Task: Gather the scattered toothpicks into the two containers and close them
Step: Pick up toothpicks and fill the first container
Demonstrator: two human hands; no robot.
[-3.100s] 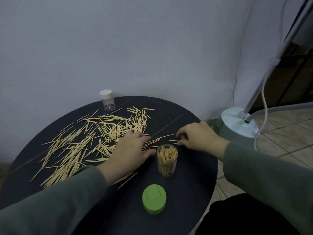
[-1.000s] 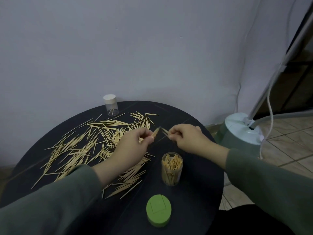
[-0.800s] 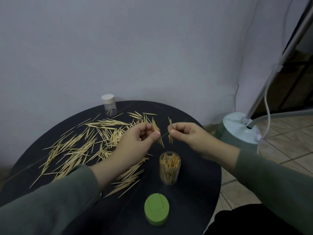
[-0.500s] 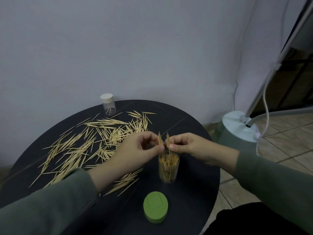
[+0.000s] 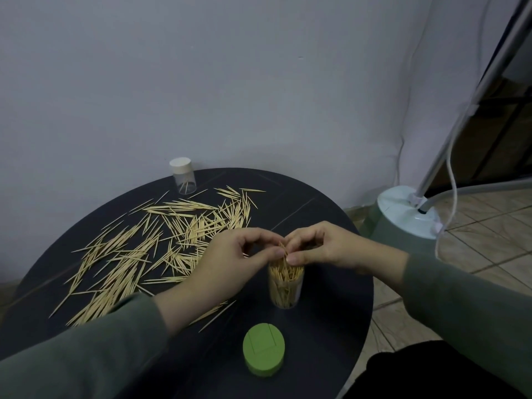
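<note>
**Both hands over the open jar**

The left hand (image 5: 230, 266) and right hand (image 5: 325, 249) meet fingertip to fingertip, pinching a small bunch of toothpicks (image 5: 283, 250) upright above the clear open container (image 5: 285, 286), which stands packed with sticks. Its green lid (image 5: 264, 353) lies nearer the table (image 5: 331, 298) edge. A second, white-capped container (image 5: 183, 176) stands closed at the far rim, holding a few. Scattered toothpicks (image 5: 149, 249) cover the left side.
</note>
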